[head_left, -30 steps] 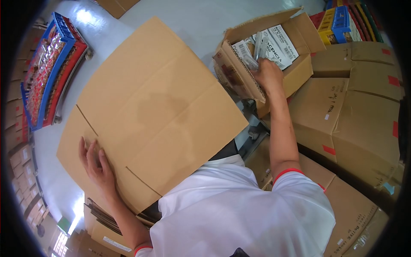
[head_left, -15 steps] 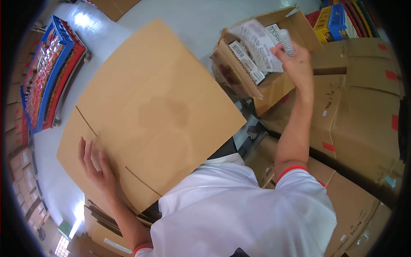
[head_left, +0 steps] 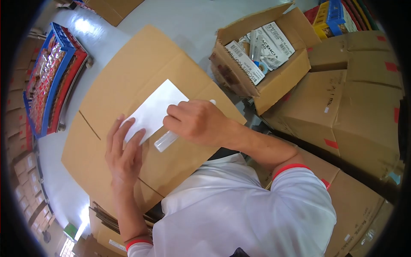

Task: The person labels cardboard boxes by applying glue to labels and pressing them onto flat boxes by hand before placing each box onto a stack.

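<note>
A blank white sheet (head_left: 156, 107) lies over the large flat cardboard (head_left: 141, 64) in front of me. My left hand (head_left: 124, 150) rests at the sheet's lower left end, its fingers apart and their tips on the paper. Curled at the sheet's right edge, my right hand (head_left: 195, 122) holds a clear, white-tipped marker (head_left: 165, 141) that sticks out on both sides of the fist. To the right stands an open carton (head_left: 280, 90) with printed labels (head_left: 274, 45), a clear marker-like tube and a tape roll (head_left: 263, 67) inside.
Closed cardboard boxes (head_left: 364, 111) fill the right side. Blue and red crates (head_left: 53, 85) with packed goods stand at the left, and yellow and blue crates (head_left: 329, 19) at the top right. Folded cardboard edges (head_left: 105, 218) show at the lower left.
My right hand has come from the carton to the cardboard, bringing the sheet and marker. The sheet now lies blank side up. My left hand has moved right onto it.
</note>
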A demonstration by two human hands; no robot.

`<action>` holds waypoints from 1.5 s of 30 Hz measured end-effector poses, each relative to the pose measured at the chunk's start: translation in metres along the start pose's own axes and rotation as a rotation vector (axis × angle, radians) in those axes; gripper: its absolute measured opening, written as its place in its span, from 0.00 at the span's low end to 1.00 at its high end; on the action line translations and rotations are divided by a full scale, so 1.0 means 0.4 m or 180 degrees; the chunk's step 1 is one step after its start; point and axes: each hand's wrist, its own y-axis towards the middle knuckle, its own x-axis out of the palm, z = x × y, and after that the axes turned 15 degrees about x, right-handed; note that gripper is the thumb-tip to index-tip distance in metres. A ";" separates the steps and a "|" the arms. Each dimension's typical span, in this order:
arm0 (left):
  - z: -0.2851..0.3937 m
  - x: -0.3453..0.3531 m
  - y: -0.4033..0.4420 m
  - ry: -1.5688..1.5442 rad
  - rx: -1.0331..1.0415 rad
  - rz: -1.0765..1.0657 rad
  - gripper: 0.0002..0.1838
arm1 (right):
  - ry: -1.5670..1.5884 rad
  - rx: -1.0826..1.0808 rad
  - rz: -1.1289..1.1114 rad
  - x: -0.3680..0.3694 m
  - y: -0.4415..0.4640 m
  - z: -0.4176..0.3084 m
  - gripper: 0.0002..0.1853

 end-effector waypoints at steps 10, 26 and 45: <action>0.002 0.037 -0.078 -0.0426 -0.0507 0.0447 0.18 | 0.1896 0.0730 0.0804 -0.076 0.073 0.061 0.23; 0.069 0.012 -0.101 -0.0362 -0.0480 -0.0476 0.25 | 0.4047 0.2290 -0.0140 0.174 0.151 -0.041 0.16; 0.189 0.158 -0.085 -0.0410 -0.0463 -0.0426 0.35 | 0.2171 0.0915 -0.1685 0.068 0.153 -0.171 0.10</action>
